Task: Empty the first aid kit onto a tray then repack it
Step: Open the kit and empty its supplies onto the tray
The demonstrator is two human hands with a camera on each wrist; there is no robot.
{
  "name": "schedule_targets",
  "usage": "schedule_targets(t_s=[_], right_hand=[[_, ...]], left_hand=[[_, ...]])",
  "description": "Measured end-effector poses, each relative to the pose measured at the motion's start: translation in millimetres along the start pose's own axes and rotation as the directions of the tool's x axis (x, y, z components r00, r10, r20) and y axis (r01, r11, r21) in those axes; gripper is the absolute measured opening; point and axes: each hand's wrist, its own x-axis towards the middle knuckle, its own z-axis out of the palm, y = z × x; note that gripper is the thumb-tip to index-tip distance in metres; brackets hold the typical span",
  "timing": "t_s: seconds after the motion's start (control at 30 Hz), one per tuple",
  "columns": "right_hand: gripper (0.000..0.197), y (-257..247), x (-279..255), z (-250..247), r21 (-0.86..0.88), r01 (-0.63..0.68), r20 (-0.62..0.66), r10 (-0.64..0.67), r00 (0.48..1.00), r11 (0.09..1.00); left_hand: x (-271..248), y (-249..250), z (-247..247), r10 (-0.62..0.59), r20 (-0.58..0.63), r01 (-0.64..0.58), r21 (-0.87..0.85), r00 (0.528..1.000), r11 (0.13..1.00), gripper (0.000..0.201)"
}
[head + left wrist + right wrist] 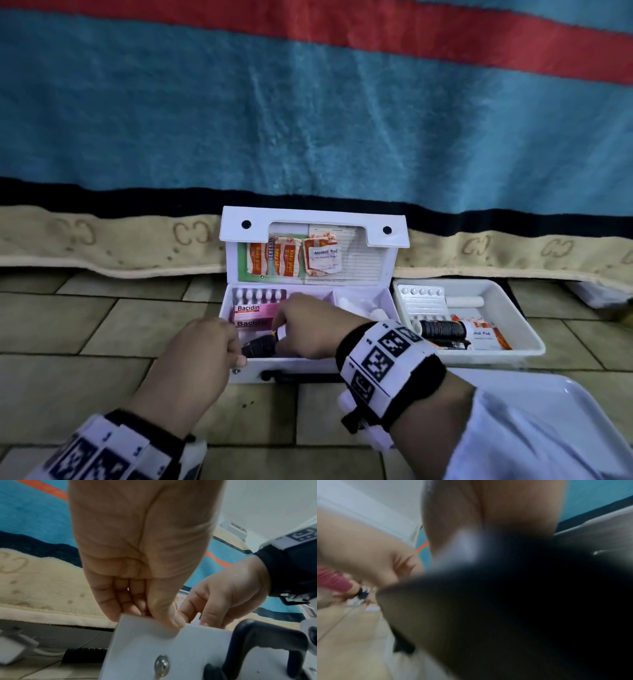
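The white first aid kit (308, 369) stands open on the tiled floor, its lid (315, 219) upright and holding plaster and alcohol pad packets. Inside lie a blister pack (258, 294), pink Bacidin boxes (251, 310) and a dark bottle (259, 345) at the front left. My left hand (236, 354) pinches the kit's front wall (154, 642), thumb outside and fingers inside. My right hand (279, 330) reaches into the kit with its fingers curled round the dark bottle. The right wrist view is dark and blurred.
A white tray (525, 349) to the right of the kit holds a blister pack, a white roll, a dark bottle (442, 329) and alcohol pads. A second white tray (548, 394) lies at the lower right. A striped blanket (308, 120) hangs behind. The kit's black handle (257, 632) faces me.
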Motion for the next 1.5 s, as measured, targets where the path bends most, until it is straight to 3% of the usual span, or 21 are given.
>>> schedule_targets(t_s=[0.2,0.3,0.4,0.6,0.7,0.77,0.83,0.97,1.27,1.43,1.5], right_hand=[[0.024,14,-56,-29,0.278,-0.137,-0.165,0.188,0.968,0.951],[0.014,32,-110,-43,0.511,-0.17,-0.287,0.354,0.89,0.842],[0.012,59,-164,-47,0.681,-0.218,-0.293,0.533,0.794,0.699],[0.018,89,-212,-15,0.501,-0.578,-0.182,0.731,0.658,0.645],[0.043,84,-205,-2,0.433,-0.658,-0.117,0.762,0.637,0.616],[0.047,87,-197,11,0.348,-0.679,-0.146,0.753,0.642,0.646],[0.029,91,-189,23,0.257,-0.686,-0.193,0.732,0.654,0.681],[0.016,94,-179,36,0.155,-0.649,-0.138,0.667,0.732,0.745],[0.031,82,-172,2,0.019,-0.572,-0.033,0.573,0.819,0.82],[0.027,37,-127,-39,0.049,-0.296,-0.138,0.3,0.944,0.954],[0.023,23,-97,-43,-0.043,-0.162,-0.141,0.154,0.978,0.986]], left_hand=[[-2,4,-4,-0.042,0.017,0.042,0.014,0.999,0.999,0.027],[-9,13,-4,-0.025,-0.005,0.026,0.056,1.0,0.998,0.023],[-12,23,2,0.042,0.0,-0.042,0.029,0.999,0.999,0.02],[-6,25,9,-0.009,0.04,0.006,0.077,0.999,0.997,0.031],[-4,24,5,-0.051,0.049,0.049,0.031,0.998,0.998,0.028],[-1,19,1,-0.085,0.053,0.085,0.006,0.995,0.996,0.029],[3,13,-3,-0.112,0.075,0.113,-0.003,0.991,0.994,0.029],[5,9,-5,-0.113,0.092,0.111,0.025,0.989,0.994,0.03],[1,17,-5,-0.085,0.053,0.076,0.151,0.995,0.986,0.026],[1,19,-6,-0.094,0.047,0.084,0.185,0.994,0.979,0.026],[1,20,-6,-0.095,0.036,0.086,0.19,0.995,0.978,0.026]])
